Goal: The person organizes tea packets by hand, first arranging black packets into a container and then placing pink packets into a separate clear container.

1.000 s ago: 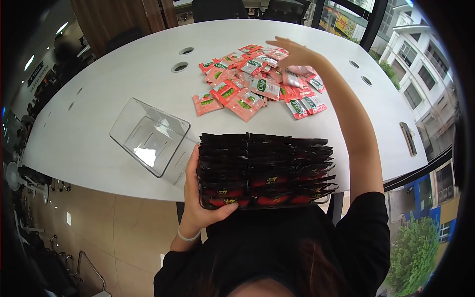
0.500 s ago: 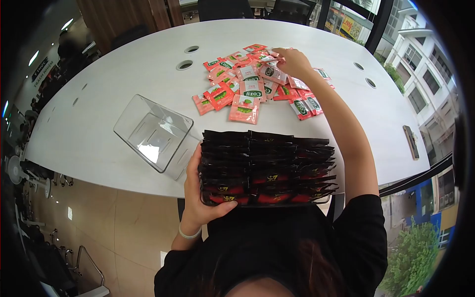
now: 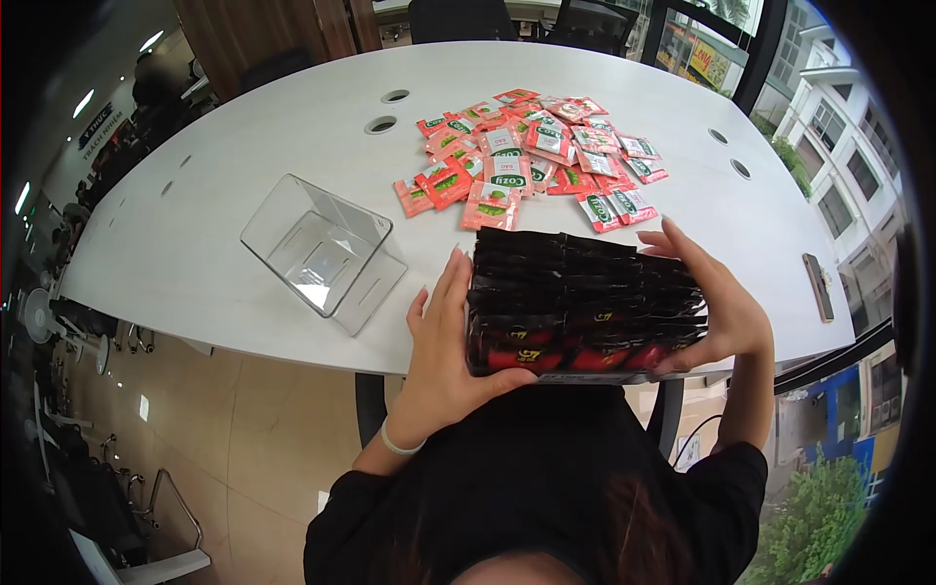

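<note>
Between my two hands is a clear box packed with black and red coffee sachets (image 3: 590, 292), standing in rows near the table's front edge. My left hand (image 3: 444, 341) grips its left end, the thumb along the near side. Around the right end my right hand (image 3: 717, 302) is closed, thumb in front and fingers behind. Only a little of the box's clear wall shows below the sachets. Beyond it lies a loose pile of pink and red Cozy tea sachets (image 3: 507, 174). An empty clear plastic bin (image 3: 327, 255) stands to the left of my left hand.
The white table (image 3: 244, 136) has a curved edge and round cable holes (image 3: 381, 125). A phone (image 3: 818, 288) lies near the right edge. Dark chairs (image 3: 460, 19) stand at the far side, and windows run along the right.
My right hand has left the tea sachet pile and come back to grip the right end of the sachet box. The box has shifted right and slightly away from me in view.
</note>
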The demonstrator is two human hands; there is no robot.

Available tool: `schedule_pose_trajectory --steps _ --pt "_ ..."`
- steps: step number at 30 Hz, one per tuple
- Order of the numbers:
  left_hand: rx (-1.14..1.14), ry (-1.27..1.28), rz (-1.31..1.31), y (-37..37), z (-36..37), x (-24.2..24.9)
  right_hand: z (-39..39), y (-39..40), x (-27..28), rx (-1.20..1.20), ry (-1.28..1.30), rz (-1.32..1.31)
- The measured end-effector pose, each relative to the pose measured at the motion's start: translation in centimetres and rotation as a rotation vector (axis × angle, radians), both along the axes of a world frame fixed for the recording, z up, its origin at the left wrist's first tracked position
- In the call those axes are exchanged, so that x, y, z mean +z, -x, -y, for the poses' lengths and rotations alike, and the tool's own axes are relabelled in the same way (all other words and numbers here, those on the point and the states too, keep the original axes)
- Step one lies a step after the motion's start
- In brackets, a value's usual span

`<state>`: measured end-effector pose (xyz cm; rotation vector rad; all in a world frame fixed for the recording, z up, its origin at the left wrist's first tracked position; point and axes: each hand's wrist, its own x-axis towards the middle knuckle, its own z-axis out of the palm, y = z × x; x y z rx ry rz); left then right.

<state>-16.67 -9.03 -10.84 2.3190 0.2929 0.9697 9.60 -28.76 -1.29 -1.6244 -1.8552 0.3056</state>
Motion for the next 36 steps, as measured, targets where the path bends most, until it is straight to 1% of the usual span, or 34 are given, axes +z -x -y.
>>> schedule_pose_trajectory --steps 1,3,4,6,7,8,10,11,13,14,16,18,20,22,23,24,25,26,27,29,30,31,32,33,34,36 --pt "0.001 -0.001 0.006 0.1 0.3 0.3 0.7 -1.3 -0.3 -0.01 -0.008 -0.005" --pt "0.149 -0.252 0.074 1.0 0.5 0.7 2.1 -2.7 -0.5 -0.115 0.073 -0.081" --pt "0.207 -0.269 0.166 1.5 0.2 0.5 2.5 -3.5 -1.1 -0.126 0.093 -0.158" --pt "0.384 -0.348 0.252 3.2 -1.0 0.6 4.1 -5.0 -1.9 -0.226 0.08 -0.226" --pt "0.486 -0.408 0.274 3.9 -1.9 0.6 4.7 -5.7 -1.9 -0.24 0.068 -0.222" --pt "0.482 -0.413 0.276 4.7 -2.7 0.6 5.4 -6.3 -1.9 -0.269 0.074 -0.237" --pt "0.681 -0.449 0.248 6.3 -4.4 0.5 6.7 -7.4 -1.5 -0.326 0.089 -0.273" --pt "0.675 -0.451 0.251 7.0 -5.0 0.4 7.3 -8.3 -1.5 -0.34 0.089 -0.295" --pt "0.789 -0.403 0.179 8.0 -6.1 -0.1 8.9 -10.6 -1.7 -0.362 0.078 -0.341" --pt "0.773 -0.359 0.192 8.4 -6.5 -0.4 9.8 -11.8 -1.7 -0.381 0.076 -0.361" --pt "0.773 -0.367 0.164 9.2 -7.4 -0.9 12.0 -13.6 -1.2 -0.447 0.071 -0.369" --pt "0.781 -0.369 0.132 9.7 -8.0 -1.4 14.8 -16.6 -1.4 -0.567 0.077 -0.268" --pt "0.775 -0.442 0.039 9.9 -8.3 -1.8 17.1 -18.3 -1.7 -0.662 0.014 -0.343" --pt "0.772 -0.479 0.054 9.8 -8.5 -2.0 19.0 -19.6 -2.7 -0.746 -0.079 -0.395" --pt "0.768 -0.525 0.068 9.7 -8.5 -2.1 19.3 -19.3 -3.0 -0.749 -0.072 -0.396" --pt "0.765 -0.521 0.063 9.7 -8.4 -2.0 19.7 -19.0 -3.4 -0.878 -0.102 -0.413" --pt "0.748 -0.569 0.086 9.6 -8.2 -1.7 19.8 -18.8 -3.6 -1.007 -0.132 -0.428" --pt "0.732 -0.617 0.108 9.4 -8.0 -1.6 19.3 -18.5 -3.8 -1.009 -0.126 -0.432" --pt "0.73 -0.618 0.102 9.2 -7.8 -1.6 18.7 -18.0 -4.1 -1.134 -0.121 -0.322" --pt "0.628 -0.632 0.157 8.3 -7.0 -1.5 17.6 -17.4 -4.9 -1.374 -0.107 -0.096" --pt "0.625 -0.635 0.151 7.7 -6.6 -1.4 17.0 -18.0 -6.5 -1.413 -0.264 0.108" --pt "0.574 -0.632 0.161 7.0 -6.0 -1.3 16.6 -18.4 -7.8 -1.463 -0.358 0.197" --pt "0.525 -0.628 0.17 6.4 -5.4 -1.3 14.9 -17.1 -8.2 -1.508 -0.451 0.289" --pt "0.507 -0.635 0.15 5.7 -4.8 -1.1 13.5 -15.5 -8.4 -1.536 -0.505 0.172" --pt "0.508 -0.634 0.145 5.2 -4.2 -1.0 12.0 -13.8 -8.3 -1.535 -0.5 0.17" --pt "0.414 -0.596 0.117 3.6 -3.0 -0.5 9.0 -10.2 -7.5 -1.563 -0.628 0.396"
